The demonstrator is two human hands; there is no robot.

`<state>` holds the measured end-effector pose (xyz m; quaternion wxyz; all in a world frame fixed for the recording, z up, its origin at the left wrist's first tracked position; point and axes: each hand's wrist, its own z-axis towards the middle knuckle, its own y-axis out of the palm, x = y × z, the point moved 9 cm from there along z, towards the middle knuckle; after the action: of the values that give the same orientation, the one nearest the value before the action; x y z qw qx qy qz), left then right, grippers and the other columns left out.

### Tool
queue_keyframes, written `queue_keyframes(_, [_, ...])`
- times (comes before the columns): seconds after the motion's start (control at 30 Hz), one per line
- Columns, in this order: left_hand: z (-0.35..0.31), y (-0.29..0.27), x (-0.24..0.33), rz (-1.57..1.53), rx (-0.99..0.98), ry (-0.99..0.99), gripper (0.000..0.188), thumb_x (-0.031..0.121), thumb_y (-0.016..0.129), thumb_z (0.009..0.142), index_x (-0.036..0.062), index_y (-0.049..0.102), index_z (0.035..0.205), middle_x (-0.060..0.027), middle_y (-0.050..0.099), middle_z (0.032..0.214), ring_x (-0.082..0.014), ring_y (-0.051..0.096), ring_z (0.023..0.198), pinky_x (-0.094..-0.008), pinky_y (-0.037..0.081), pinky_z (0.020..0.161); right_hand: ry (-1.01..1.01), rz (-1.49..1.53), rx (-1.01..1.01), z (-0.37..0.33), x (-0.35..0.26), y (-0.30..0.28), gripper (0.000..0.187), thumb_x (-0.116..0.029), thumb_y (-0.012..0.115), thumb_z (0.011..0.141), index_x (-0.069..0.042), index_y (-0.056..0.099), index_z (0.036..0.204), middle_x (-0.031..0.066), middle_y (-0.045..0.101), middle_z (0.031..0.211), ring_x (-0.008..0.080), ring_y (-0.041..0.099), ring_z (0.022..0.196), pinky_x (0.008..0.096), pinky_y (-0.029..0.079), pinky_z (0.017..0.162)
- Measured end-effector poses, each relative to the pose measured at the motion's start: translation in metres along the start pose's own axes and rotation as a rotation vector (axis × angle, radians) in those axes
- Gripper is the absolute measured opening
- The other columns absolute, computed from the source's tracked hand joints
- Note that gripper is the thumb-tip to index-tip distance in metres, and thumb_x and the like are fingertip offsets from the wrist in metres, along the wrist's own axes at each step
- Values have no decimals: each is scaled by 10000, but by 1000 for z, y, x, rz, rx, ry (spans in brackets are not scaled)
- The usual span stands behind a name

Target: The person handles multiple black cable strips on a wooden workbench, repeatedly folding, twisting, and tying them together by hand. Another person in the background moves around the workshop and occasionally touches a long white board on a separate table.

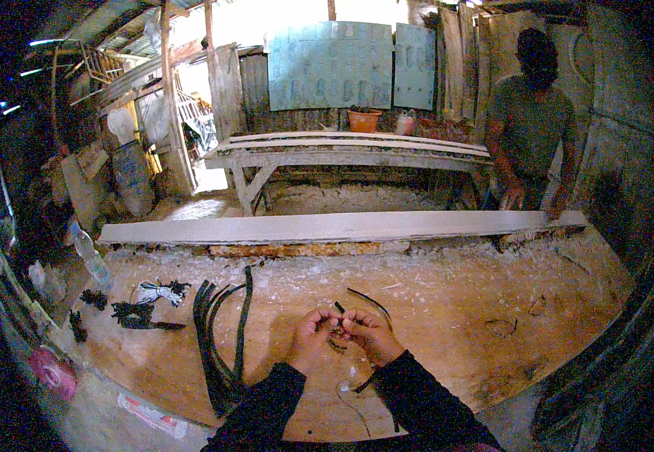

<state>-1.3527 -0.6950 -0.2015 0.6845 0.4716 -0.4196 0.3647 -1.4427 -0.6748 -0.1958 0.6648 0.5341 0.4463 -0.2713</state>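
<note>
Over the middle of a wooden table (432, 339), my left hand (313, 335) and my right hand (374, 337) meet with their fingertips close together. Both are closed in a pinch on a thin black strip (339, 307), whose end pokes up between them. Another length of black strip (372, 300) curves out behind my right hand, and it may be the same piece. To the left of my left forearm lie several long black strips (205, 339), bunched at their near end. A thin dark thread (354, 407) trails on the wood between my forearms.
Left on the table are a white cord bundle (163, 292), black bundles (135, 313) and a clear plastic bottle (89, 252). A long white plank (342, 226) spans the far edge. Behind it, a person (534, 120) stands at right, near a bench (357, 157) with an orange pot (363, 120).
</note>
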Motion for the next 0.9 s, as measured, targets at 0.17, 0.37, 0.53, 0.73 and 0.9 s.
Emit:
queue_keyframes(0.17, [-5, -3, 18, 273, 69, 181, 104, 80, 525, 782, 27, 545, 869, -33, 562, 828, -120, 539, 775, -240, 439, 692, -16, 24, 21, 0, -1, -1, 93, -150, 524, 791, -68, 531, 834, 19, 562, 800, 122, 532, 752, 262, 418, 698])
queue_keyframes(0.37, [-7, 7, 27, 366, 35, 242, 126, 112, 548, 771, 40, 557, 875, -27, 561, 809, -119, 529, 741, -237, 427, 661, -52, 5, 59, 1, -6, -4, 100, -147, 534, 784, -56, 538, 826, 18, 566, 753, 114, 522, 683, 246, 421, 659])
queue_keyframes(0.53, [-8, 3, 34, 446, 67, 326, 134, 156, 575, 758, 46, 556, 834, -19, 555, 794, -110, 520, 727, -226, 421, 645, -49, 36, 79, 0, -2, -4, 70, -123, 547, 773, -59, 546, 803, 14, 565, 748, 95, 504, 647, 228, 419, 633])
queue_keyframes(0.73, [-11, 2, 36, 444, 115, 331, 116, 139, 580, 748, 38, 550, 796, -28, 548, 770, -118, 519, 716, -232, 421, 638, -64, 13, 53, -1, -6, 0, 58, -112, 551, 769, -63, 547, 800, 13, 567, 753, 95, 513, 656, 230, 421, 631])
queue_keyframes(0.9, [-18, 4, 49, 523, 167, 385, 101, 125, 590, 733, 40, 561, 781, -45, 545, 753, -138, 527, 708, -237, 422, 621, -83, -33, 100, -3, -8, -4, 72, -112, 569, 755, -61, 548, 801, 14, 567, 759, 102, 527, 686, 237, 427, 654])
